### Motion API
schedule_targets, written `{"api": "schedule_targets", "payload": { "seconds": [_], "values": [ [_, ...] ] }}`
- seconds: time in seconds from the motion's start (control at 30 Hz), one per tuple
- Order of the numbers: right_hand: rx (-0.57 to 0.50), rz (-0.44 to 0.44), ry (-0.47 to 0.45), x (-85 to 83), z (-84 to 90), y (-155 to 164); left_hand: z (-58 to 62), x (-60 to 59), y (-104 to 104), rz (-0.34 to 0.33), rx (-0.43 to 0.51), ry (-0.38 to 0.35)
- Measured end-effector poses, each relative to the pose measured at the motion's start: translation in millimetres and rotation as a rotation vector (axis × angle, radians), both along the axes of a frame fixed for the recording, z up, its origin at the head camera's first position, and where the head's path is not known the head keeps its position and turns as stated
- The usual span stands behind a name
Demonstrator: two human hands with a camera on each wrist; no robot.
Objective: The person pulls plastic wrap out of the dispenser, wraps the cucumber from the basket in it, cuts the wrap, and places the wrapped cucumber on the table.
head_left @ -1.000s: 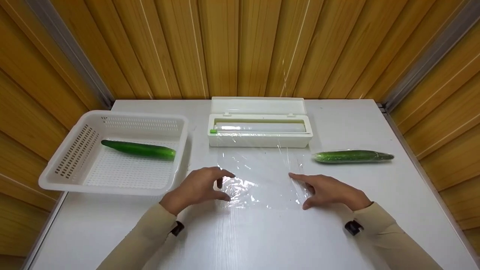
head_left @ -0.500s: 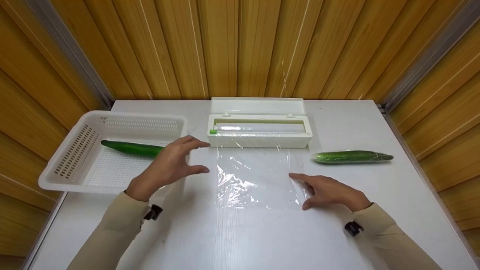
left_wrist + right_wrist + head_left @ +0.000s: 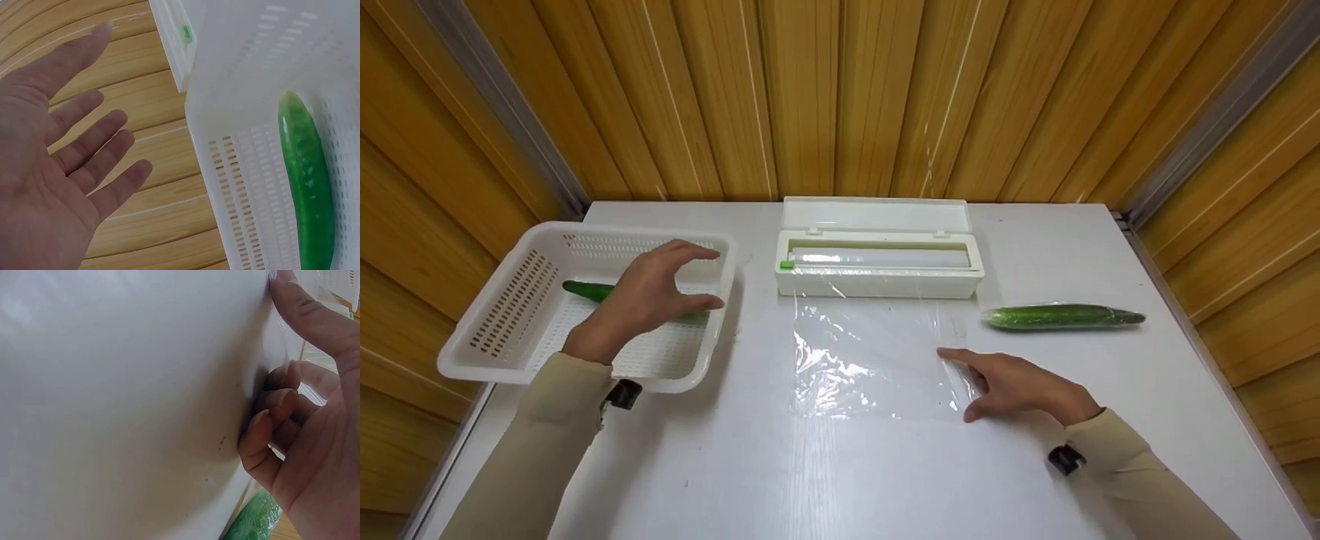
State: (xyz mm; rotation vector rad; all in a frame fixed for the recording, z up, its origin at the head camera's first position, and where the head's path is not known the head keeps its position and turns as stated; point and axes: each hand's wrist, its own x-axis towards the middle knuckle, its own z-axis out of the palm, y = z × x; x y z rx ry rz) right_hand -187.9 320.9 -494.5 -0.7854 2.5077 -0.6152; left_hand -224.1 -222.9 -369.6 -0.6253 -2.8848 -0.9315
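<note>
White table (image 3: pixel 847 480), set against a wood-panelled wall. White basket (image 3: pixel 495 300) at its left side, holding a bare cucumber (image 3: pixel 585 291) that lies lengthwise on the perforated floor. White wrap dispenser (image 3: pixel 880 259) at the table's far middle, lid raised. Sheet of clear wrap (image 3: pixel 870 360) drawn from the dispenser and lying flat on the table. Wrapped cucumber (image 3: pixel 1061 316) to the right of the sheet. Left hand (image 3: pixel 649 296) above the basket and over the bare cucumber, fingers spread and holding nothing. Right hand (image 3: pixel 1016 386) resting on the sheet's right edge, forefinger extended, other fingers curled against the table, gripping nothing.
</note>
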Motion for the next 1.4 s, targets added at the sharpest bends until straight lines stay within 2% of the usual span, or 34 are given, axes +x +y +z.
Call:
{"api": "schedule_targets", "payload": {
  "seconds": [0.4,0.67,0.93,1.2,1.4],
  "values": [
    [0.000,-0.001,0.006,1.4,1.4,0.3,8.5,-25.5,-26.4,0.068,-0.108,-0.149],
    [0.010,-0.009,0.006,1.1,0.3,0.4,7.6,-42.2,-42.0,0.034,-0.173,-0.157],
    [0.009,-0.014,-0.006,2.3,-1.8,-0.7,-5.4,-55.0,-57.7,0.028,-0.246,-0.201],
    [-0.006,0.015,0.031,2.6,-4.5,0.8,-21.0,-67.0,-64.6,0.050,-0.322,-0.323],
    [-0.002,0.007,0.018,1.7,-2.9,-0.2,-38.6,-68.3,-75.4,0.052,-0.384,-0.383]
  ]
}}
